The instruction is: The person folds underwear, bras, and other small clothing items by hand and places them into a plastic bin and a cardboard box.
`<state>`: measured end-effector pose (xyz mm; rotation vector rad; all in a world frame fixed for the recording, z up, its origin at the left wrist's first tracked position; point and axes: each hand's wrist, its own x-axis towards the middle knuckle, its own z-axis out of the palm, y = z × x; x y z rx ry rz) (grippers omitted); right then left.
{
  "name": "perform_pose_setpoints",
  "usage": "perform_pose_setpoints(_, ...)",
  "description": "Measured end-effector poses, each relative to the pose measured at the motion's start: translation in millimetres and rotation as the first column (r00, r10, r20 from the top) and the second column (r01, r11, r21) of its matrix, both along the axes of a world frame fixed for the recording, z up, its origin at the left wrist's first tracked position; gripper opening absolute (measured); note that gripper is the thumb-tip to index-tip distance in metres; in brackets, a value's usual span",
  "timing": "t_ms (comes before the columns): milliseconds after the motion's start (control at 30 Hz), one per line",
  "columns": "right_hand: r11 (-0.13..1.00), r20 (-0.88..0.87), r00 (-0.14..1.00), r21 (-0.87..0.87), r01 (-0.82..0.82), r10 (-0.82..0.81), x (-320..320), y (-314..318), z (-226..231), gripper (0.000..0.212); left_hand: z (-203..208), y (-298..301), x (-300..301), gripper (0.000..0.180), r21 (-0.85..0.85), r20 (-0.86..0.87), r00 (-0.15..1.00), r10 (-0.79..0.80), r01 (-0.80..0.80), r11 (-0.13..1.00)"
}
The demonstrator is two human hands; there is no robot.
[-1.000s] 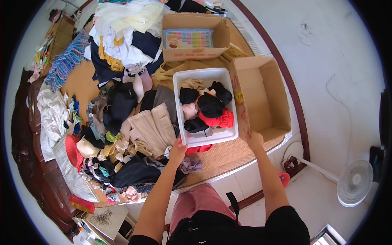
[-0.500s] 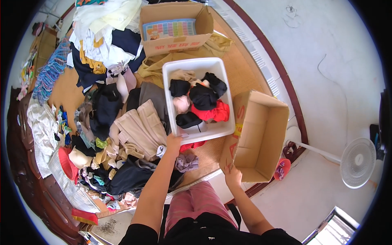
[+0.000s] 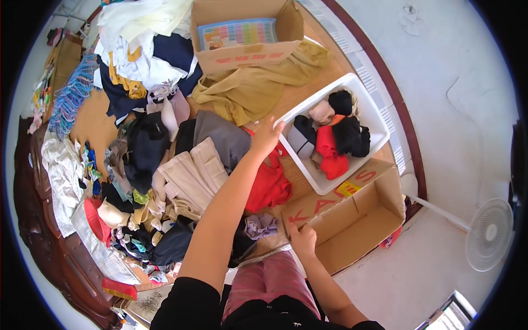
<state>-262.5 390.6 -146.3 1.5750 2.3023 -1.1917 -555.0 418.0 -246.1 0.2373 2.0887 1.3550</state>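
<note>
My left hand (image 3: 266,141) is closed on the left corner of a white plastic bin (image 3: 379,113). The bin sits turned at an angle and holds rolled black, red, pale pink and grey clothes (image 3: 329,144). With fingers closed over its near left edge, my right hand (image 3: 303,241) grips an open cardboard box (image 3: 360,220), its inside bare. The bin's near edge meets the far wall of this box. Left of the bin, a red garment (image 3: 269,184) lies spread on the woven mat, partly behind my left forearm.
Folded beige trousers (image 3: 195,170), black garments (image 3: 146,146) and a tan garment (image 3: 245,91) cover the left and middle. A second cardboard box (image 3: 250,55) stands at the far side, holding a colourful printed sheet. Blue hangers (image 3: 71,96) lie far left; a white fan (image 3: 489,234) stands at right.
The white bin has slid to the right and turned, pulled along by my left hand. The red garment is now uncovered. The near cardboard box has turned and shifted slightly, still in my right hand.
</note>
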Motion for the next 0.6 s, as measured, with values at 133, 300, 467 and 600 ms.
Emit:
perform_pose_setpoints(133, 0.990, 0.148, 0.983, -0.100, -0.096, 0.110, -25.6, 4.7, -22.2, 0.042, 0.8, -10.0, -20.8, 0.055, -0.466, -0.724, 0.544, -0.423, 0.067, 0.882)
perform_pose_setpoints(300, 0.980, 0.193, 0.967, -0.138, -0.141, 0.166, -44.4, 10.3, -18.0, 0.041, -24.7, -23.8, -59.8, 0.048, -0.463, -0.700, 0.543, -0.464, 0.150, 0.874)
perform_pose_setpoints(467, 0.936, 0.252, 0.915, -0.240, -0.258, 0.317, -44.3, -2.9, -11.2, 0.045, -55.8, -47.0, -59.8, 0.020, -0.772, -0.560, 0.438, -0.703, 0.031, 0.635)
perform_pose_setpoints(600, 0.837, 0.148, 0.836, -0.255, -0.484, 0.528, -40.5, -43.1, 1.8, 0.044, -39.9, -52.2, -57.1, 0.010, -0.753, -0.582, 0.410, -0.702, 0.055, 0.656)
